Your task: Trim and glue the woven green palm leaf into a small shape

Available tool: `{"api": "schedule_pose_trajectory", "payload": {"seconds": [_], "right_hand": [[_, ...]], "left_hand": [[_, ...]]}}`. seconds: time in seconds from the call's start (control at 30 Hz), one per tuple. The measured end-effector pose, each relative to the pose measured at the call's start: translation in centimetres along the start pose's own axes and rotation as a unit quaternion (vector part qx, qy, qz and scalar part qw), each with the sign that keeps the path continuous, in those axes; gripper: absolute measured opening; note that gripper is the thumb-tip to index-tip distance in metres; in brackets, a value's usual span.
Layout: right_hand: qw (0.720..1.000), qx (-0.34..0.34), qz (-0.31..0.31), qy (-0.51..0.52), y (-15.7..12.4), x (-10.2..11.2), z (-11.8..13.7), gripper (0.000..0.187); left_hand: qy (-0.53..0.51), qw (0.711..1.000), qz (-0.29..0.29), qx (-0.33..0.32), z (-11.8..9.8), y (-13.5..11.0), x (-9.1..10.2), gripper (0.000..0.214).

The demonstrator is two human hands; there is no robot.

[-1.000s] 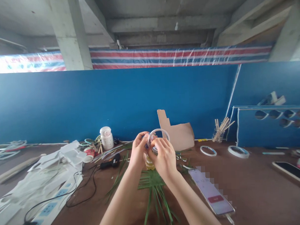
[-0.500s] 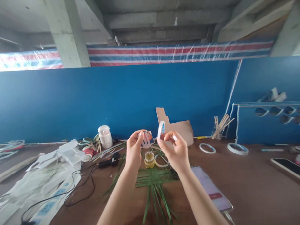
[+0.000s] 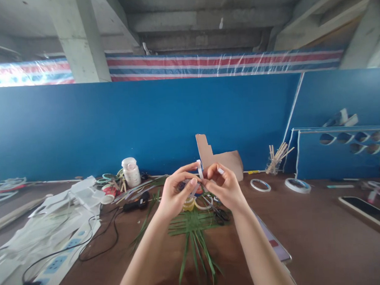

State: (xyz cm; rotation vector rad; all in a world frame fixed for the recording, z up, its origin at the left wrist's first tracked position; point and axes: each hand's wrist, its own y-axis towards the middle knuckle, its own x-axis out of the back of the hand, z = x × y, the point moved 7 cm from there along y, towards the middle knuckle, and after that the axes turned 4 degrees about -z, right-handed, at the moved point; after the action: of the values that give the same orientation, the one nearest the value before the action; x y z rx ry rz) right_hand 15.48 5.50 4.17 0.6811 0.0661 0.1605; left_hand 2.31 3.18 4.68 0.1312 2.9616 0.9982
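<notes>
My right hand (image 3: pixel 224 187) pinches a narrow roll of white double-sided tape (image 3: pixel 200 169), held on edge. My left hand (image 3: pixel 179 190) is closed beside it, its fingers reaching to the roll and touching my right fingertips. In the left hand is a flat, partly see-through piece with pale strips (image 3: pixel 191 193), mostly hidden by the fingers; its kind is unclear. Below the hands lies a woven mat of green leaf strips (image 3: pixel 193 223), loose ends trailing toward me. A small yellow jar (image 3: pixel 189 206) stands behind the mat, and black-handled scissors (image 3: pixel 221 216) lie at its right.
A phone (image 3: pixel 276 243) lies partly under my right forearm. At left are a power strip (image 3: pixel 57 263), a black cable (image 3: pixel 115 232), paper scraps (image 3: pixel 76 200) and a white bottle (image 3: pixel 131 172). Tape rolls (image 3: pixel 260 185), a jar of sticks (image 3: pixel 276 160) and cardboard (image 3: pixel 226 162) stand farther back.
My hands have come together, the left moving right toward the tape roll. The roll is slightly lower and farther left. The scissors now show beside my right wrist.
</notes>
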Motion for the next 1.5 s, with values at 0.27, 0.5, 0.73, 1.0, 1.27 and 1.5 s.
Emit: {"api": "schedule_pose_trajectory", "payload": {"seconds": [0.27,0.5,0.73,1.0,1.27,1.5], "right_hand": [[0.997,-0.028,-0.015,0.076,0.2,0.2,-0.5,0.024],[0.988,-0.053,-0.045,0.135,0.1,0.2,-0.5,0.027],[0.986,-0.061,-0.075,0.138,0.1,0.2,-1.5,0.031],[0.991,-0.087,-0.070,0.072,0.2,0.4,-2.0,0.032],[0.991,-0.081,-0.072,-0.079,0.5,2.1,-2.1,0.024],[0.989,-0.076,-0.024,-0.128,0.0,3.4,-0.3,0.023]], "left_hand": [[-0.004,0.999,-0.035,-0.016,0.2,0.0,0.8,0.019],[-0.031,0.999,-0.041,-0.010,0.4,0.0,0.4,0.021],[-0.032,0.996,-0.085,-0.005,0.3,0.1,0.5,0.022],[-0.033,0.986,-0.162,0.008,1.2,0.0,0.7,0.022],[-0.049,0.986,-0.158,0.000,1.3,-0.1,0.1,0.014],[-0.005,0.979,-0.201,-0.001,1.8,0.0,1.3,0.016]]}}
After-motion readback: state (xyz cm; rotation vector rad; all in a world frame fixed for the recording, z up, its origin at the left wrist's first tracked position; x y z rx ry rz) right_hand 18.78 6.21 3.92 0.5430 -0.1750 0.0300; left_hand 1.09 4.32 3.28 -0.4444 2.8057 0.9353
